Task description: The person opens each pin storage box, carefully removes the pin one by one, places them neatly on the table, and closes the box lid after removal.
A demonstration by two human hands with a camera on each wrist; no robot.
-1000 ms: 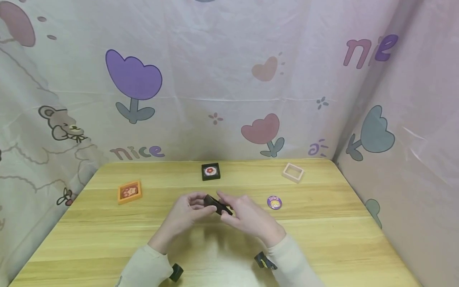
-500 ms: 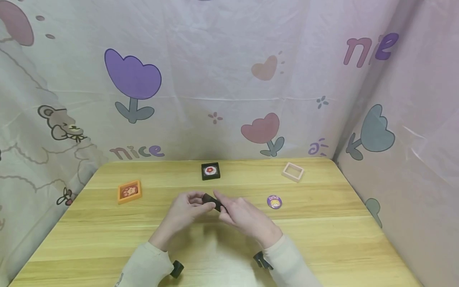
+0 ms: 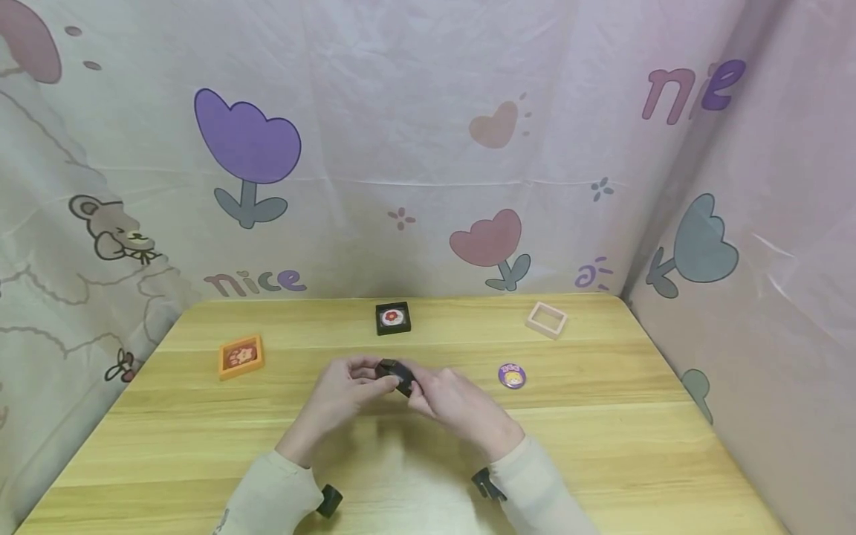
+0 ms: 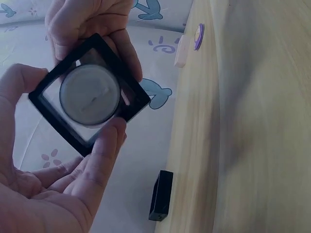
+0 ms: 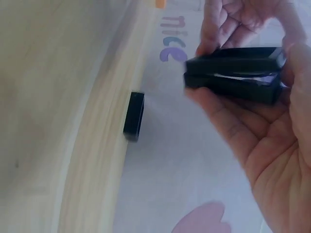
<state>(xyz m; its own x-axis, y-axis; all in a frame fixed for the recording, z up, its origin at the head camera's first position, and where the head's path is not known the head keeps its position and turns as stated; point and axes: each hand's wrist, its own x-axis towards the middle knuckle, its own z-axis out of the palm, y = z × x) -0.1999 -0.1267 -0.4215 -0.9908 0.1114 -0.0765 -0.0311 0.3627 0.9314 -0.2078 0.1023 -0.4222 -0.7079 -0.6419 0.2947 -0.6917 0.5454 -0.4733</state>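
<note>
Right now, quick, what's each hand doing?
Left hand: closed, holding the raised black frame.
Right hand: closed, holding that same frame.

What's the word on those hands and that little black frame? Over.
Left hand, right hand: both gripping black frame, above table. Pale round disc inside it. Second frame farther back, out of the way.

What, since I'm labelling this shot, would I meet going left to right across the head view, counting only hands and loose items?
Orange display frame, left hand, black display frame held in both hands, right hand, purple button badge, pale pink square frame.
</note>
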